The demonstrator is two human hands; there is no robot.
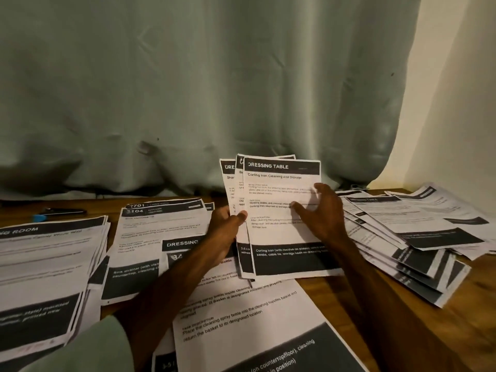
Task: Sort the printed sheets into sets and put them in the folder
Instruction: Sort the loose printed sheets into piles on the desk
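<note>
My left hand (pixel 226 224) pinches the left edge of a small fanned set of printed sheets (pixel 279 232) headed "DRESSING TABLE", held upright above the wooden table (pixel 469 318). My right hand (pixel 319 210) lies with spread fingers on the front sheet's right side. More printed sheets lie in piles: one at the left (pixel 45 267) headed "ROOM", one in the middle (pixel 158 237) numbered 3104, one large sheet near me (pixel 249 331), and a loose fanned heap at the right (pixel 410 232). No folder is in view.
A green curtain (pixel 201 89) hangs right behind the table and bunches on its back edge. A dark pen-like object with a blue end (pixel 60 212) lies at the back left. A pale wall (pixel 461 89) is at the right.
</note>
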